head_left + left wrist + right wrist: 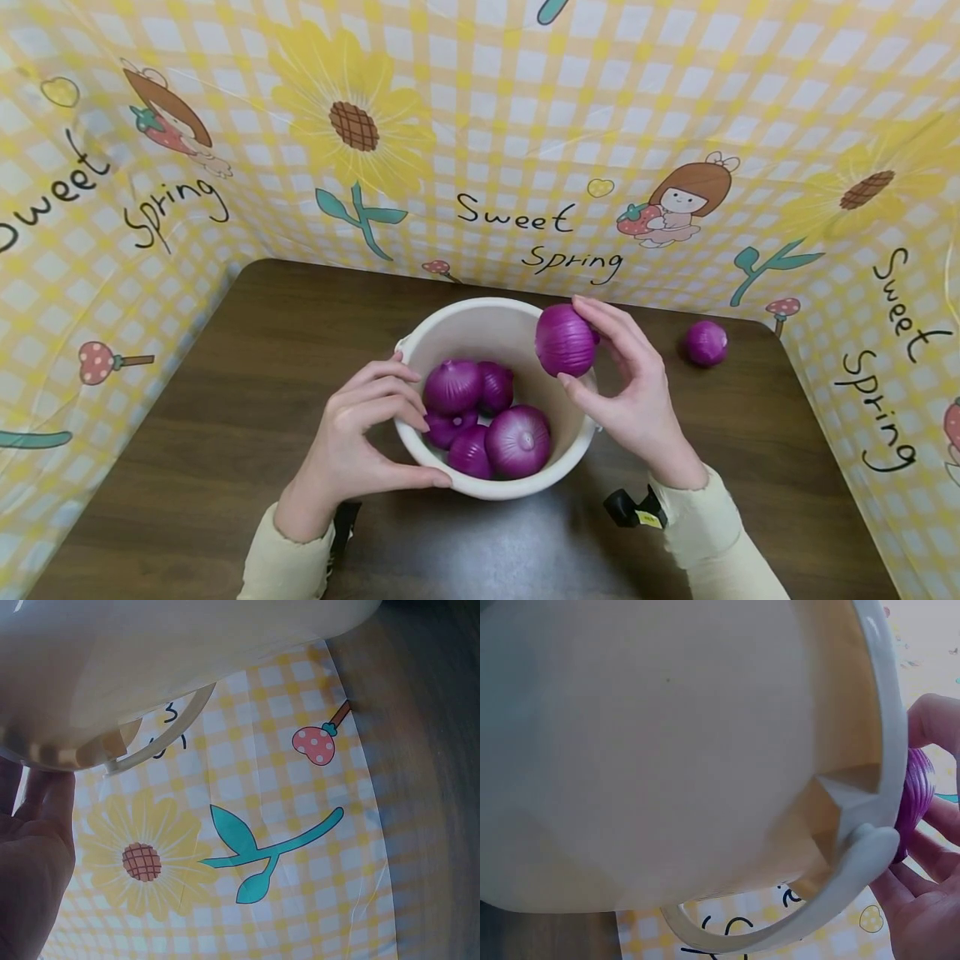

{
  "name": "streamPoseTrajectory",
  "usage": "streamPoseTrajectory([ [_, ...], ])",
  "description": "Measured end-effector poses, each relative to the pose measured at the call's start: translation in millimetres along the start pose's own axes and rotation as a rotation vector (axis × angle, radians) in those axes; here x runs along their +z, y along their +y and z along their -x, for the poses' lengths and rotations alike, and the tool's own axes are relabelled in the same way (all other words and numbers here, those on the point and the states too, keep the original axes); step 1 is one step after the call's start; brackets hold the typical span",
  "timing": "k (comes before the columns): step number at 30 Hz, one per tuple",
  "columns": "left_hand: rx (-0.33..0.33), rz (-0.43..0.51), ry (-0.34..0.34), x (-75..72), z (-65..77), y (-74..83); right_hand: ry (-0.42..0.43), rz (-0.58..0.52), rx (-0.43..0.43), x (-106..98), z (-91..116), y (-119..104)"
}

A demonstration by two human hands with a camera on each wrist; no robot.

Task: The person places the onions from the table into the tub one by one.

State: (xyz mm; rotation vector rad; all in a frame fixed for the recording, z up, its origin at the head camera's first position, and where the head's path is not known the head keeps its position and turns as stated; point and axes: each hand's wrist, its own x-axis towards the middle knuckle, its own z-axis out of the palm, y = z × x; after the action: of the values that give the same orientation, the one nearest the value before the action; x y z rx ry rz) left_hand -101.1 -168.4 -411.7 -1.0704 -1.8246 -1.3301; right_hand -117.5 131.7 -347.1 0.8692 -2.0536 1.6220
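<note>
A white bucket (pixel 501 490) stands on the table with several purple onions (pixel 519 442) lying inside it. My left hand (pixel 360 429) holds its left rim, the fingers bent over the edge and the thumb along the near side. Above the right part of the opening, my right hand (pixel 637 400) grips another purple onion (pixel 566 340) between thumb and fingers. In the right wrist view, this onion (pixel 916 795) shows partly behind the bucket's rim. The left wrist view has the bucket's outer wall (pixel 165 652) and, at the left edge, part of my left hand (pixel 37 855).
A smaller purple onion (pixel 707 342) lies at the table's back right. The bucket's handle (pixel 772 934) hangs on its far side. Yellow checked cloth (pixel 480 150) walls the dark wooden table (pixel 225 400) at the back and both sides.
</note>
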Motion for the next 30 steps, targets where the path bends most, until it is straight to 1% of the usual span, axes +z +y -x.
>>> streamPoseTrajectory([
  [5,0.001,-0.001,-0.001,0.1,0.4,-1.4,-0.011,0.008,-0.003,-1,3,8],
  [10,-0.001,-0.001,-0.002,0.2,0.9,-2.4,-0.027,0.017,0.026,-5,8,26],
  [12,-0.001,-0.001,-0.002,0.2,1.1,-2.6,-0.032,0.023,0.037,-5,9,29],
  [14,-0.003,-0.002,-0.002,0.1,1.2,-2.7,-0.035,0.027,0.042,-4,9,26],
  [20,-0.004,-0.001,-0.003,0.1,1.3,-2.6,-0.051,0.017,0.035,-1,5,7],
  [24,-0.002,-0.001,-0.004,0.3,1.4,-2.5,-0.052,0.006,0.026,-1,4,2],
  [30,0.004,-0.004,0.001,1.1,1.8,-2.0,-0.051,-0.005,0.029,-2,5,2],
])
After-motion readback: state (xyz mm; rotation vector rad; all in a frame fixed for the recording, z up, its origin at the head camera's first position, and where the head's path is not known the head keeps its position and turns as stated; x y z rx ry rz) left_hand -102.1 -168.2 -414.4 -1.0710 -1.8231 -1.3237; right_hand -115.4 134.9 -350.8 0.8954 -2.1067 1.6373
